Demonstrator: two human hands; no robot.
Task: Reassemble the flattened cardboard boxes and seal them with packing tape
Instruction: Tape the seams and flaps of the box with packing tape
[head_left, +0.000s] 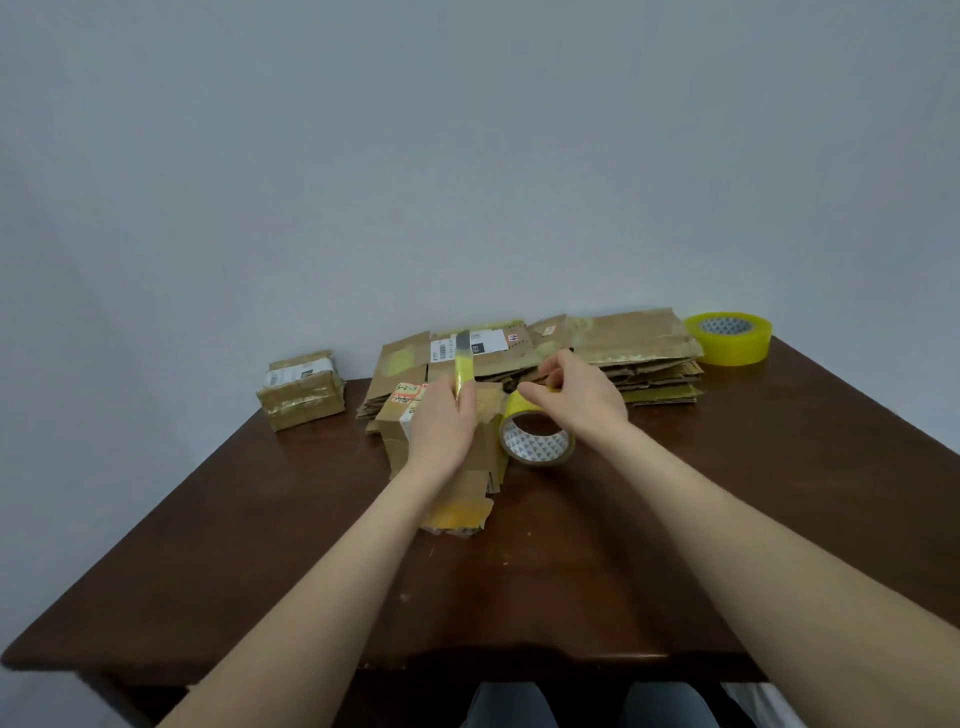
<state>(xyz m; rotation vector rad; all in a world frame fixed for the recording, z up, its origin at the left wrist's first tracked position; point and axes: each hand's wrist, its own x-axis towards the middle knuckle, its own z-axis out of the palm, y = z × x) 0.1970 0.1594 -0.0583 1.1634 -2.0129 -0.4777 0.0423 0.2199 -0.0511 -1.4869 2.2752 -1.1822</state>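
now, left hand (441, 428) is gripping a yellow tape strip (462, 370). right hand (579, 400) is pinching the yellow tape roll (535, 444).

Occluded and illegible areas
The left hand (441, 431) covers the cardboard box (480, 462) top at frame centre; shipping label (491, 342) print is too small to read.

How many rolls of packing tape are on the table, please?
2. The near roll stands on edge in the middle, under the right hand; the far roll lies flat at the far right corner.
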